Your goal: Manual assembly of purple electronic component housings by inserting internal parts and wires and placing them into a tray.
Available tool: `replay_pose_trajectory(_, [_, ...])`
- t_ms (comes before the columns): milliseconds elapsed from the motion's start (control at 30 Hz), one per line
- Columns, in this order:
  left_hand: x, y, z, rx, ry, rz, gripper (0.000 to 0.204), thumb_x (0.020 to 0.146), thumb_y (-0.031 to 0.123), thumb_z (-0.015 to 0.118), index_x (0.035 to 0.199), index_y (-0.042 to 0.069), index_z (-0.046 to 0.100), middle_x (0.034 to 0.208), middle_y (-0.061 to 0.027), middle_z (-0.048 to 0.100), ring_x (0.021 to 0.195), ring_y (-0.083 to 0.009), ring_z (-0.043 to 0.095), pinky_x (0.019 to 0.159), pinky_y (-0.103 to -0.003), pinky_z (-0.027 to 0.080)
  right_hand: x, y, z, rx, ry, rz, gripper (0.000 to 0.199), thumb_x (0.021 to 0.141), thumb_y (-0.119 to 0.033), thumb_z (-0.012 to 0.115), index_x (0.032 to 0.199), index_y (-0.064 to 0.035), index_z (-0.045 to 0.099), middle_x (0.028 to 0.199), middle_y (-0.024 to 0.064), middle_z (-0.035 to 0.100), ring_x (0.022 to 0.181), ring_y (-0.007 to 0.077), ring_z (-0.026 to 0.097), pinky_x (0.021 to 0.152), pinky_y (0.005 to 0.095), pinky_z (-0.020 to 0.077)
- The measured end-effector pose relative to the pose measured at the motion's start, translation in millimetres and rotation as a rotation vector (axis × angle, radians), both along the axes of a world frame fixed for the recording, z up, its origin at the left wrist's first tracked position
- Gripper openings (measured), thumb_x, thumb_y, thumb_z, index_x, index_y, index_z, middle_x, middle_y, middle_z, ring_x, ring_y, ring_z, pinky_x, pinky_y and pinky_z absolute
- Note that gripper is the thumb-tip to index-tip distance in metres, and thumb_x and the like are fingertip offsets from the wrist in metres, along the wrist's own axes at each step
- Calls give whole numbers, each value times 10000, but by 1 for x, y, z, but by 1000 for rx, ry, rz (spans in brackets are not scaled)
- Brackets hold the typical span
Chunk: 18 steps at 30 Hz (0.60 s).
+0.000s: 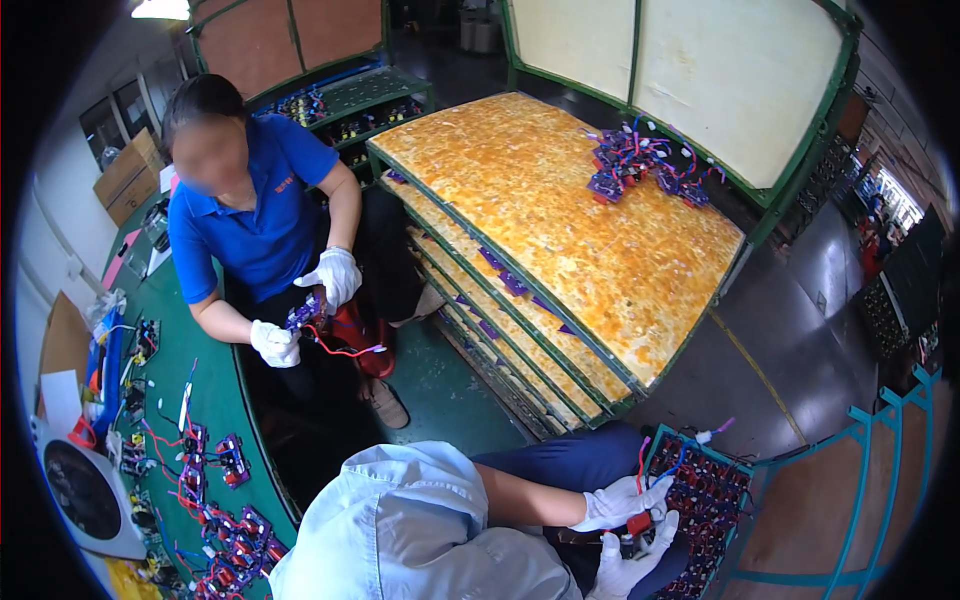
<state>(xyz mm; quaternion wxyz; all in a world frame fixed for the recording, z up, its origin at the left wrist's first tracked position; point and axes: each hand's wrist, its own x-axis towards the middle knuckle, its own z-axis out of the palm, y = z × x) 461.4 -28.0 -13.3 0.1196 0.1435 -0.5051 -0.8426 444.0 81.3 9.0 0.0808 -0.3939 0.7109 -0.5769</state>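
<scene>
At the lower right, both my white-gloved hands are closed around one small circuit board (637, 524) with a red block, dark parts and red and blue wires. My left hand (610, 505) grips it from the far side, and my right hand (632, 566) from the near side. The board's underside is hidden by the gloves. Just beyond my hands, a green-rimmed crate (748, 470) is packed with similar purple boards with red parts.
A co-worker in a blue shirt (270, 190) holds a purple board (308, 312). A shelf rack (530, 210) carries a pile of wired boards (635, 165). Loose boards (230, 540) and a round fan-like device (85, 490) are on the green bench (215, 385). Teal rails (860, 500) stand at right.
</scene>
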Motion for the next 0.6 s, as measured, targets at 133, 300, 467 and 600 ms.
replay_pose_trajectory(133, [10, -3, 41, 46, 163, 105, 418, 885, 408, 376, 760, 45, 539, 703, -51, 555, 671, -131, 523, 656, -260, 418, -11, 22, -1, -224, -291, 155, 694, 715, -253, 637, 1258, -1, 286, 1225, 171, 379, 1111, 285, 395, 913, 343, 346])
replay_pose_trajectory(300, [26, -22, 62, 341, 753, 53, 566, 912, 359, 296, 451, 65, 444, 642, -116, 560, 670, -206, 544, 730, -272, 425, 7, 8, 44, -24, 46, 45, 367, 842, -256, 337, 1093, 0, 418, 952, 128, 521, 901, 209, 498, 792, 324, 412])
replay_pose_trajectory(467, [38, -24, 71, -29, 645, 19, 648, 904, 420, 237, 379, 69, 381, 423, -80, 494, 485, -183, 539, 621, -260, 454, -14, 17, -25, -170, -515, 193, 508, 816, -316, 425, 1202, 7, 349, 1102, 162, 474, 963, 252, 491, 760, 349, 441])
replay_pose_trajectory(600, [51, -36, 65, -139, 377, -22, 405, 897, 258, 398, 577, 38, 511, 506, -34, 525, 480, -77, 498, 440, -207, 381, -22, -7, -22, -206, -684, 62, 528, 749, -144, 501, 1210, 42, 321, 1131, 186, 463, 1002, 272, 492, 851, 373, 407])
